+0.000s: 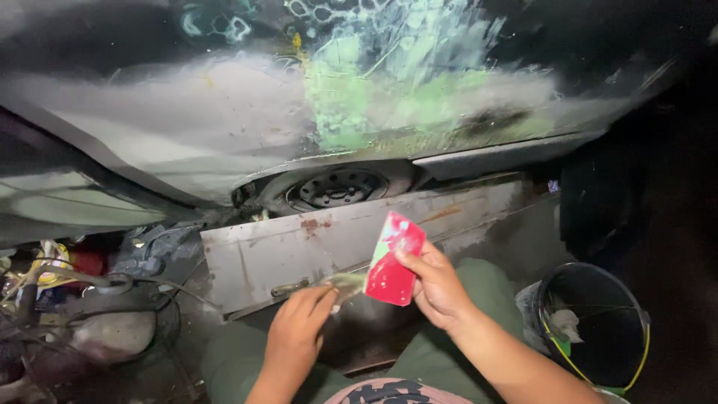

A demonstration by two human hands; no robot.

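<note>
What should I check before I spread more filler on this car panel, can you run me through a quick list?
1. Red spreader card held firmly in right hand: ok, thumb and fingers pinch its edge.
2. Filler on the card: ok, a greenish smear shows near its top.
3. Left hand at the putty knife next to the card: ok, fingers touch it.
4. Green filler patch on the car panel: not ok, the surface looks uneven and streaked.
5. Bucket to the right: ok, upright.
6. Filler cured or wet: cannot tell.
</note>
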